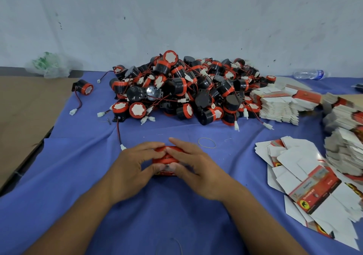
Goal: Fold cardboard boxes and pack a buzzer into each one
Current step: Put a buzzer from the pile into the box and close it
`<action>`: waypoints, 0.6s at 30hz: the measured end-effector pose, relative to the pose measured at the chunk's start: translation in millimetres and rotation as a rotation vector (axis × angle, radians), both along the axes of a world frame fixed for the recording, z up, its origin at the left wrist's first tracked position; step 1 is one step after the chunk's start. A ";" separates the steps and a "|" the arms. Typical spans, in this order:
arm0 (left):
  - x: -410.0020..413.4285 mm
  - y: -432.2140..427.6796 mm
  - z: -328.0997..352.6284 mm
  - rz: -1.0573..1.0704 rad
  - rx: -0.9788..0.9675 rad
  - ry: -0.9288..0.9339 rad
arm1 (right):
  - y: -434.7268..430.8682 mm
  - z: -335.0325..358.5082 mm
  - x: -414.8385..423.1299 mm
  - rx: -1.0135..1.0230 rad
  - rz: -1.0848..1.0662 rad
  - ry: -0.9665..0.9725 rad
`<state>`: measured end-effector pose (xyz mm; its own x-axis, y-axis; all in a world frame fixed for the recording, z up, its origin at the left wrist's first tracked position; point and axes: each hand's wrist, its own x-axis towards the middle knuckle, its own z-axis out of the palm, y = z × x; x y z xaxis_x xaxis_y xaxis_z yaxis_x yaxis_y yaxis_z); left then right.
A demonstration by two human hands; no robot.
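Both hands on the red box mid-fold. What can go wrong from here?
1. The white connector on a buzzer lead lies right beside the left hand; a wrist sweep could snag it and drag its buzzer along.
2. The left hand and the right hand cover most of the red box, so its flaps are hidden; one may tuck crooked or crease.
3. The flat blanks lie fanned near the right forearm; an elbow swing could scatter them.

No lettering can be read: print on the flat cartons (314,186) right of the buzzer pile (186,89) and on the red box (166,173) is blurred. One carton bears a yellow round emblem (303,204).
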<state>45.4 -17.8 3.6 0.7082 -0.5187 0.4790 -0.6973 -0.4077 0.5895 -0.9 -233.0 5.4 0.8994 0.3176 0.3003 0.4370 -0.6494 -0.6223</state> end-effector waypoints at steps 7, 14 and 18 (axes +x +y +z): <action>4.4 3.2 -3.2 -0.033 0.070 0.010 | -3.5 -4.4 2.0 0.450 -0.076 0.038; -0.9 -3.6 -6.2 -0.076 0.157 0.020 | -6.7 -3.1 2.6 0.324 0.026 -0.029; -1.5 -8.3 -5.8 -0.052 0.206 0.005 | -8.4 -7.6 1.6 0.210 0.072 -0.049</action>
<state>43.9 -26.1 -2.2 0.6797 -0.6415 0.3557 -0.7181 -0.4832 0.5008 0.7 -241.4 -2.1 0.8595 0.3060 0.4094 0.5104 -0.4737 -0.7177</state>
